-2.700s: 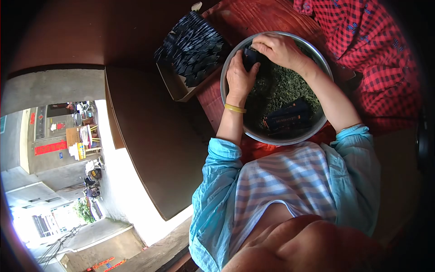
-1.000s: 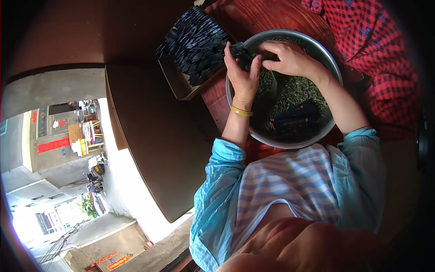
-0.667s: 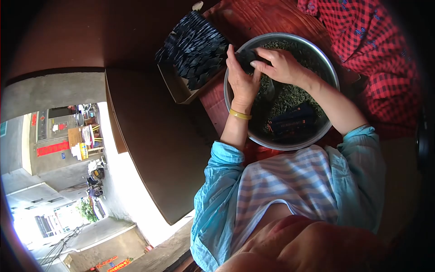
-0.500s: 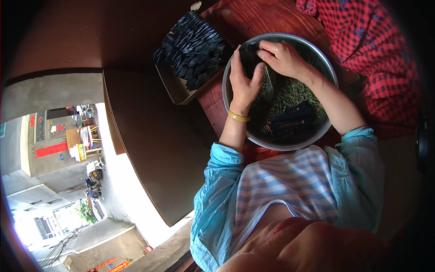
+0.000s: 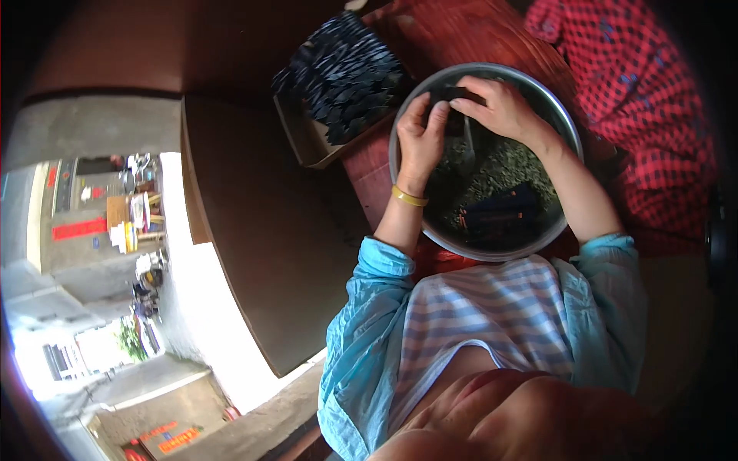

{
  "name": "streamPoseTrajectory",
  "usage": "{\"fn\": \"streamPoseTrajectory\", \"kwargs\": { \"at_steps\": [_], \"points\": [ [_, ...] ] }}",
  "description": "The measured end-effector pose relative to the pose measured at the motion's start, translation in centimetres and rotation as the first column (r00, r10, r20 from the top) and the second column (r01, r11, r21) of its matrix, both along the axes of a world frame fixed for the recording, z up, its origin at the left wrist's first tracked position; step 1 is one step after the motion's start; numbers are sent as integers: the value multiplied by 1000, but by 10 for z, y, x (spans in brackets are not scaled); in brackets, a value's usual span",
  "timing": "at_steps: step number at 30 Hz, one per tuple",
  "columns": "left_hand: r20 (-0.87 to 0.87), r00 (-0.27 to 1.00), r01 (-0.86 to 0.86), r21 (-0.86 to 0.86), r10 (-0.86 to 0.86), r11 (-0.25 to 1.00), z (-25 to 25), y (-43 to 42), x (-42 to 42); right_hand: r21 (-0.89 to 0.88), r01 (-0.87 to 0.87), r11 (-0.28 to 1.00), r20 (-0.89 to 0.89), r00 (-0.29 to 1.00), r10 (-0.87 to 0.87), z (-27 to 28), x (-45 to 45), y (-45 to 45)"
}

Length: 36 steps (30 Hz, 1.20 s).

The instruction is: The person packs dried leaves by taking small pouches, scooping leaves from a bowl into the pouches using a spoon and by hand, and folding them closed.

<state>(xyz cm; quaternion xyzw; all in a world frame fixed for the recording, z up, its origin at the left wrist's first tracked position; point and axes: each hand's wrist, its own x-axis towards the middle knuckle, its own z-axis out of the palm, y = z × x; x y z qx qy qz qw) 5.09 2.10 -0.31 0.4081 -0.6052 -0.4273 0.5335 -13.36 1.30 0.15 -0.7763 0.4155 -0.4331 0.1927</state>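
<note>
A large metal basin (image 5: 576, 157) holds dry green leaf bits (image 5: 503, 167). Over its far side, my left hand (image 5: 420, 142), with a yellow bangle (image 5: 408, 197) on the wrist, pinches the left end of a small dark packet (image 5: 448, 94). The fingers of my right hand (image 5: 500, 107) close on the packet's right end. Just below the packet, a spoon (image 5: 468, 150) rests in the leaves, its upper end partly in shadow. Several flat dark packets (image 5: 501, 209) with orange print lie on the leaves at the near side.
Left of the basin, a cardboard box (image 5: 311, 146) is piled with many dark packets (image 5: 346, 73). The basin stands on a reddish wooden surface (image 5: 446, 34). Red-and-black checked cloth (image 5: 638, 115) lies at right. A large brown panel (image 5: 269, 230) rises at left, beside a bright outdoor view.
My left fingers have bent from stretched out to pinching the dark packet. Both hands have come closer together around it. The whole view has shifted slightly.
</note>
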Motion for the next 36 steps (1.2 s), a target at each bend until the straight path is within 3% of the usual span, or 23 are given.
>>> {"fn": "streamPoseTrajectory", "kwargs": {
  "at_steps": [1, 3, 5, 7, 10, 12, 13, 15, 19, 24, 28, 31, 36],
  "points": [
    [-68, 998, -12, -12, 12, 1000, 2, 0, 5, -18, -33, 999, 3, 999, 34, 3, 3, 1],
    [-201, 979, -32, -48, 22, 998, 9, -7, 18, 31, -101, 994, 218, 972, 92, 14, 4, 4],
    [-151, 962, -253, -171, 228, 952, 37, -17, 62, 95, -139, 986, 265, 958, 110, 14, -1, -3],
    [-333, 898, -351, -146, 288, 925, 65, -32, 115, 267, -161, 950, 348, 936, 61, 9, -5, -4],
    [-444, 837, -430, -172, 320, 886, 60, -73, 189, 302, -191, 934, 367, 928, 71, 9, -5, -2],
    [-402, 784, -520, -7, 473, 854, 33, -105, 228, 313, -202, 928, 373, 925, 76, 10, -5, -2],
    [-405, 782, -523, -11, 474, 852, 21, -117, 236, 333, -197, 922, 356, 932, 70, 11, -4, 0],
    [-279, 717, -608, 198, 639, 769, -4, -142, 244, 378, -181, 908, 320, 946, 56, 10, -3, 2],
    [-206, 693, -641, 261, 691, 721, -33, -183, 249, 386, -162, 908, 285, 957, 49, 3, -6, 0],
    [-274, 708, -567, 328, 651, 756, -41, -210, 243, 414, -135, 900, 242, 970, 34, 3, -5, 0],
    [-267, 671, -574, 404, 692, 712, -53, -216, 234, 412, -124, 903, 218, 975, 34, 5, -3, 2],
    [-334, 772, -456, 302, 541, 837, -55, -209, 234, 416, -139, 899, 215, 975, 51, 6, -1, 2],
    [-350, 796, -366, 373, 495, 853, -66, -206, 255, 464, -130, 876, 219, 975, 28, 2, -1, 2]
  ]
}}
